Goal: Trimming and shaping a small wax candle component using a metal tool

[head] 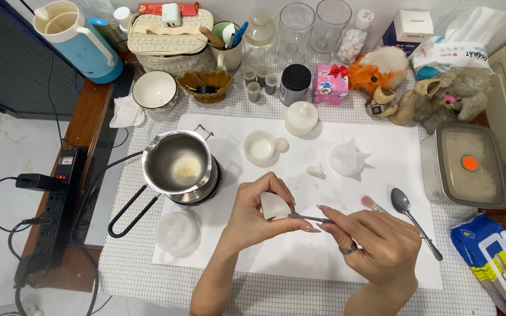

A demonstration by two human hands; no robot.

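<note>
Holding a small white wax piece [274, 205] between thumb and fingers, the left hand [257, 215] is curled closed around it above the white sheet [300, 251] on the desk [136, 257]. The piece sits at the fingertips, its rounded face turned toward the right hand [376, 240]. That hand is pinched shut on a thin metal tool [308, 217], whose tip touches the lower edge of the wax piece. A ring shows on one finger of the right hand.

Just right of the right hand: a pink-tipped brush [371, 202] and a metal spoon [408, 213], both lying on the sheet, near each other, untouched. Left of the left hand: a steel melting pot [177, 164] with a black loop handle on a small heater; a pale residue sits in its bottom. Below the pot, a round translucent mould [177, 232]. Farther back on the sheet: a small white cup [260, 147], a star-shaped translucent mould [348, 158], small white fragments [314, 170]. A lidded grey container [467, 165] stands at the right edge.
</note>
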